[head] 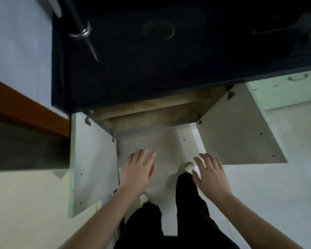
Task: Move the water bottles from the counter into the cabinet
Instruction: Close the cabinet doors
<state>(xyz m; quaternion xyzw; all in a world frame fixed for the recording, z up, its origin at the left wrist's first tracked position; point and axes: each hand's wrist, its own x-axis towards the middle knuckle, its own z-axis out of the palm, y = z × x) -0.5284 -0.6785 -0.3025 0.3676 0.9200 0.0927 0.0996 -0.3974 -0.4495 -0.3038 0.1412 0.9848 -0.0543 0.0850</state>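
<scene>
White cabinet (145, 112) doors wide | left hand (139, 169), right hand (211, 174) flat, holding nothing

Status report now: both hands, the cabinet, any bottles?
Left hand open, right hand open, both empty. Cabinet: left door and right door swung wide. No water bottles in view. Nothing blocks the opening.

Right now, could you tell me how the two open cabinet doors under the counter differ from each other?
The left cabinet door stands nearly edge-on to the camera, so it looks narrow and tall; the right cabinet door is swung wider and shows a broad face. The left cabinet door reaches back beside the left hand; the right cabinet door ends level with the right hand. Both are pale, plain panels, hinged at the cabinet's front corners.
</scene>
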